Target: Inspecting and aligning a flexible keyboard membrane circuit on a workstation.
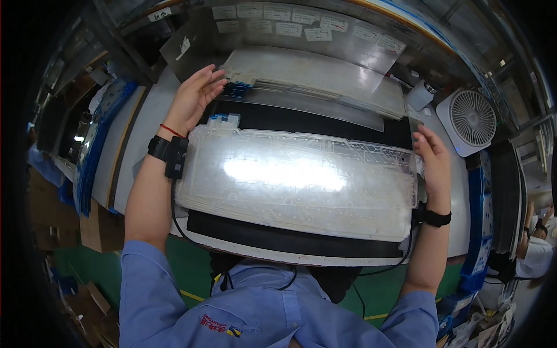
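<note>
Translucent film sheets lie just left of the right hand, the nearer one, fingers half curled; whether they grip the edge, I cannot tell. The left hand, loosely open, apparently empty, hovers past the upper-left corner. The stack's long axis runs left-right on a black mat.

a yellow-lined green floor lies beneath a pale workbench
</note>
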`<state>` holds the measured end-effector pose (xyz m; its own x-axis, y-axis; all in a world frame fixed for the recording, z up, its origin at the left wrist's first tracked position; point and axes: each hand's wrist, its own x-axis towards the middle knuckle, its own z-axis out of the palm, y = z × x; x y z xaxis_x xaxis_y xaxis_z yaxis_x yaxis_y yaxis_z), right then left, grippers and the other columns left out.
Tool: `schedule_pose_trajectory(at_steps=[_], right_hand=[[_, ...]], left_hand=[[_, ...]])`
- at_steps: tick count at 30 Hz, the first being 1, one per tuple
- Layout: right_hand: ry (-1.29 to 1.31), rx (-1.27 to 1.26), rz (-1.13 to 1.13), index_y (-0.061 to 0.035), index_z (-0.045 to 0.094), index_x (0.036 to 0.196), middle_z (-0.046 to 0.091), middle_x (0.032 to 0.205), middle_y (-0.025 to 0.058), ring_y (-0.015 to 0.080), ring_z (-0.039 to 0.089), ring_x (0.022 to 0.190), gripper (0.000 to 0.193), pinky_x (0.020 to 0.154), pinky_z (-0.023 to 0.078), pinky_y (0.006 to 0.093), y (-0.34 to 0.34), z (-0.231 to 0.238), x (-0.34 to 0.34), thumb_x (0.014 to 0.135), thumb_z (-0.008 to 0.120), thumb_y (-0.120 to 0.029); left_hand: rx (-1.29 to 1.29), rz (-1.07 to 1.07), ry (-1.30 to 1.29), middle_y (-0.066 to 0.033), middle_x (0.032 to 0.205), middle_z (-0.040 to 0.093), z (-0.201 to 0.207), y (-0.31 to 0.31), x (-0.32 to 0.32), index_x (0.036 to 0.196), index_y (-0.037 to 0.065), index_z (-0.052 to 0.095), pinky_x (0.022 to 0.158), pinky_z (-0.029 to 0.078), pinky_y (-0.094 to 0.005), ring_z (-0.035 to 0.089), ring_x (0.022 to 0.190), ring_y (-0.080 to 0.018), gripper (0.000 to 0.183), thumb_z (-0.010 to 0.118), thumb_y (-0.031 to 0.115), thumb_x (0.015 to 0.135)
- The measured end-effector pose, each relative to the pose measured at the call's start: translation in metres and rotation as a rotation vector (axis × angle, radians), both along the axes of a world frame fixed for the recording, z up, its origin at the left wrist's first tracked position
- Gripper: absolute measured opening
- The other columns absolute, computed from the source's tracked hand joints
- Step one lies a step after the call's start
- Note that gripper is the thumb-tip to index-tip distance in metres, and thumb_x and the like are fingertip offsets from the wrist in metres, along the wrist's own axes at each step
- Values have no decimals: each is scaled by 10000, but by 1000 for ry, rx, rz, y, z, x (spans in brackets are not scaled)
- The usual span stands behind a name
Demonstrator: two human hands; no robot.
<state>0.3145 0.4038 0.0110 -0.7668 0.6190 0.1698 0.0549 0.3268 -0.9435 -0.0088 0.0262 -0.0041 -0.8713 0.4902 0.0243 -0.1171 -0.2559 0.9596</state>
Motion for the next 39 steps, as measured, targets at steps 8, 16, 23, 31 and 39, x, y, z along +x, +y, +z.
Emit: schedule_pose_trajectory(at_steps=[8, 16, 23, 31, 39], right_hand=[[-252, 75, 253, -19, 621, 955, 606, 875, -5, 70, 542, 801, 113, 734, 423, 209, 1, 0, 7, 881, 612, -104], [172, 24, 45, -18, 618, 990, 593, 854, -5, 73, 526, 773, 128, 709, 419, 214, 1, -2, 5, 888, 613, -95], [177, -26, -38, -9, 613, 1008, 585, 837, -8, 64, 505, 739, 147, 684, 400, 195, 4, -4, 0, 896, 610, -105], [204, -180, -67, -2, 599, 1021, 527, 739, -43, 32, 444, 644, 191, 598, 353, 180, 1, 0, -2, 940, 554, -169], [197, -190, -31, -15, 598, 966, 554, 747, -39, 18, 463, 619, 173, 565, 360, 161, 10, -7, 3, 957, 530, -174]], left_hand=[[-78, -31, 10, -161, 1263, 533, 2, -1, 3, 1341, -45, 387, 842, 512, -246, 584, 1021, -160, 436, 451, 193, 982], [7, -150, -70, -26, 951, 618, 3, -1, 0, 1199, -18, 519, 662, 461, -197, 556, 738, -71, 347, 443, 249, 991], [-221, -285, 109, 6, 859, 639, 4, -1, 8, 1065, 54, 607, 605, 448, -184, 538, 665, -44, 230, 493, 231, 973], [-135, -169, 103, -5, 871, 624, 3, -4, 2, 1007, 38, 591, 693, 473, -195, 577, 757, -62, 174, 515, 187, 960], [-112, -21, 30, 45, 753, 585, 2, 5, 7, 1002, 55, 604, 526, 351, -163, 453, 598, -12, 180, 523, 209, 958]])
